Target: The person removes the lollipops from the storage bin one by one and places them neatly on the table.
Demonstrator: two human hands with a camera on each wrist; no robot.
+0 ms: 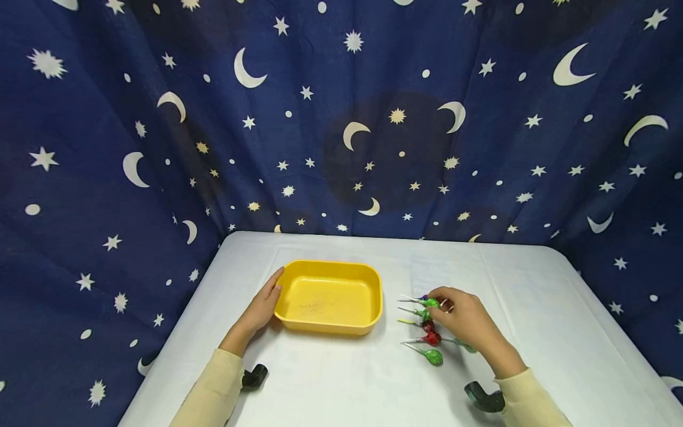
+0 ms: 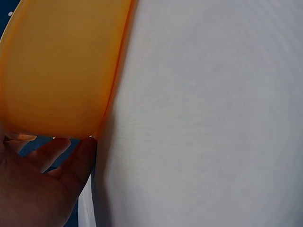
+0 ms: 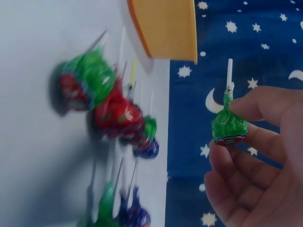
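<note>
My right hand (image 1: 469, 317) is above a group of lollipops on the white table. In the right wrist view its thumb and fingers pinch a green-wrapped lollipop (image 3: 229, 125) by the wrapped head, with the white stick pointing up. Beneath lie a green-and-red lollipop (image 3: 90, 80), a red one (image 3: 118, 113) and a purple one (image 3: 147, 149). At the left end of a yellow rectangular tub (image 1: 328, 327), my left hand (image 1: 261, 305) rests its fairly straight fingers against the outer wall. No contents show inside the tub.
A green lollipop (image 1: 433, 357) lies nearest the front of the group. More lollipops, partly hidden by the right hand, lie to its right side. Black wrist-worn pieces (image 1: 255, 378) show at both sleeves. A dark blue curtain (image 1: 299, 148) with moons and stars surrounds the white table (image 1: 341, 379).
</note>
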